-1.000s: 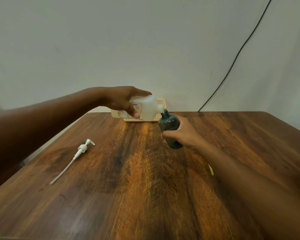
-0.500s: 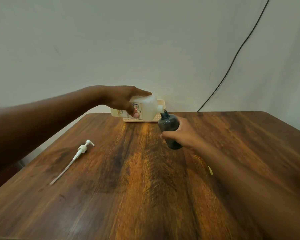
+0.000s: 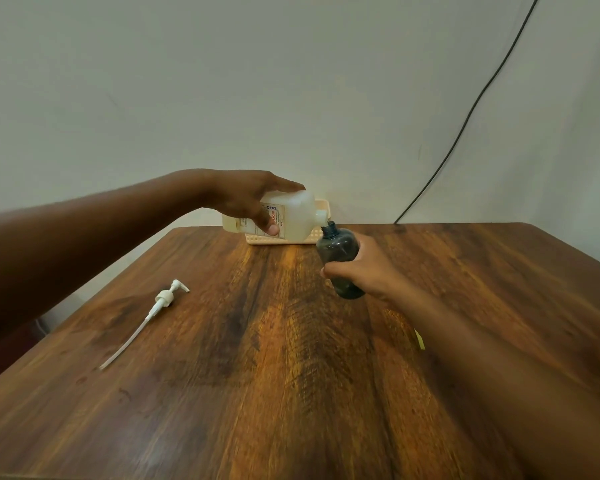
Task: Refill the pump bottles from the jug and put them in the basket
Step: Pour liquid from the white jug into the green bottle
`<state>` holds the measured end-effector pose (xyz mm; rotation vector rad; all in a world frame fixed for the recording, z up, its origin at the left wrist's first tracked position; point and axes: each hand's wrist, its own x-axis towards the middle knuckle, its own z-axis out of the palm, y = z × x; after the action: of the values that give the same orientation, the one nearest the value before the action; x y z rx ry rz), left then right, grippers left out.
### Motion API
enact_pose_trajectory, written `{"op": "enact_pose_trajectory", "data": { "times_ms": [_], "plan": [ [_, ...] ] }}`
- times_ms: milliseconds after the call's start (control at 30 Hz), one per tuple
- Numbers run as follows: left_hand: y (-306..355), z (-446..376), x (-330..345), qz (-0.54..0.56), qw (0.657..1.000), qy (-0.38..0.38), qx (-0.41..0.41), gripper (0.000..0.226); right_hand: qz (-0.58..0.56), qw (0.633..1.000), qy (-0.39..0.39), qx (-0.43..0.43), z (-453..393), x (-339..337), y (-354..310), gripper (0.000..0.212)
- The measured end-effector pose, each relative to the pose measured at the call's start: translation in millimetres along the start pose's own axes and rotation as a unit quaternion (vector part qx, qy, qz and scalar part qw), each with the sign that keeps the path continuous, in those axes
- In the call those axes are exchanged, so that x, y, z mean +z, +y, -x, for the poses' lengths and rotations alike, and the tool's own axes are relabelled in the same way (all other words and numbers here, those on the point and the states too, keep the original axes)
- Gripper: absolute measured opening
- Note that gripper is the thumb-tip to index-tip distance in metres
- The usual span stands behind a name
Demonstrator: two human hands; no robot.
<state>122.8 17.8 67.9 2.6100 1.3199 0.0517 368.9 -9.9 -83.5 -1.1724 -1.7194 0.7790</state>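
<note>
dark pump bottle (image 3: 338, 258): tilted above table (image 3: 291, 375), gripped by right hand (image 3: 364, 271) | jug (image 3: 288, 218): tipped sideways, spout at bottle's neck, gripped by left hand (image 3: 246, 199) | basket (image 3: 323, 209): behind jug, far table edge | pump head (image 3: 165, 299): lying left, apart

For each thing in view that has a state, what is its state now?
White plastic jug: tipped on its side, spout at the bottle's mouth, held by the left hand.
Dark translucent bottle: uncapped, tilted, held off the table by the right hand.
White pump head with tube: removed, lying on the wooden table.
Cream plastic basket: mostly hidden behind the jug.
</note>
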Motion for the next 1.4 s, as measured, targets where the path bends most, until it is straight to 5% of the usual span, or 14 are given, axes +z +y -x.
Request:
{"op": "enact_pose_trajectory", "data": {
  "times_ms": [1033, 1400],
  "plan": [
    [17.2, 7.8, -11.4, -0.018, 1.0, -0.014, -0.006, 0.086, -0.004, 1.0, 0.006, 0.007, 3.4, 0.3, -8.5, 0.052],
    [17.4, 5.5, -12.5, -0.016, 1.0, -0.015, -0.009, 0.085, 0.002, 1.0, 0.016, -0.008, 5.7, -1.8, -13.3, 0.039]
  ]
}}
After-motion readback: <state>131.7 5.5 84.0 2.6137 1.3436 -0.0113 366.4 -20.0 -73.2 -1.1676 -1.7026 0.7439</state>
